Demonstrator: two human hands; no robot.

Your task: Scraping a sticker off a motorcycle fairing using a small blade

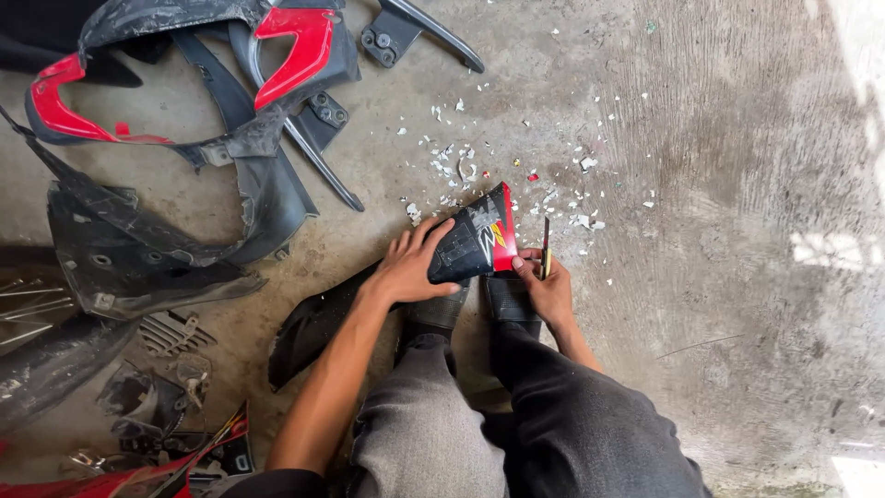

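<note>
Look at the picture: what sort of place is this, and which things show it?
Probably a motorcycle repair or scrap yard: a bare concrete floor, a heap of red and black fairing panels, and plastic chips scattered about.

Blk/red panel (479,242), gry floor (719,138)
</note>
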